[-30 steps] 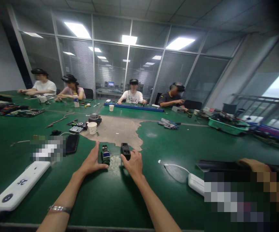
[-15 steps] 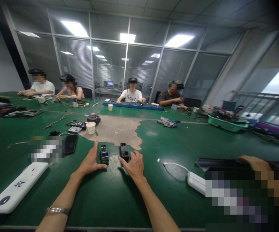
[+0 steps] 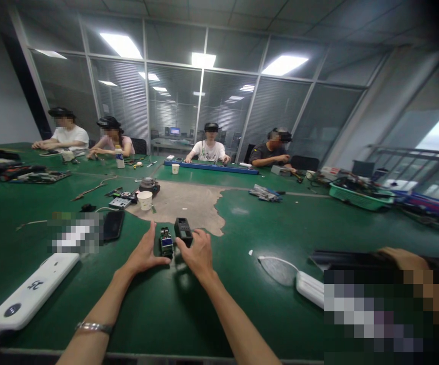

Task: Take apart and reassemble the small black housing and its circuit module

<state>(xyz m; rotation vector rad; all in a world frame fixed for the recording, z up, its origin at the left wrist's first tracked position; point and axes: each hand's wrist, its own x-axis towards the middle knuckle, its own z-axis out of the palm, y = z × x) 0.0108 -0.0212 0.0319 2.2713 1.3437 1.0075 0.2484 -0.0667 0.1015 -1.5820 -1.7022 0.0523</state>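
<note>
A small green circuit board with a blue part on top stands on the green table in front of me. My left hand is beside its left side, thumb and fingers spread apart; whether the thumb touches the board I cannot tell. My right hand grips a black plastic housing with openings in its face, between thumb and fingers. The housing is tilted a little and is just right of the board, apparently lifted, with a shadow beneath it.
A white power strip and a dark phone lie on the left. Farther off stand a paper cup and loose electronic parts. Right, another person's hand rests near a white cable. Gloves and a green basket lie beyond.
My right hand has moved left with the black housing, bringing it closer to the circuit board. My left hand and the board have hardly moved.
</note>
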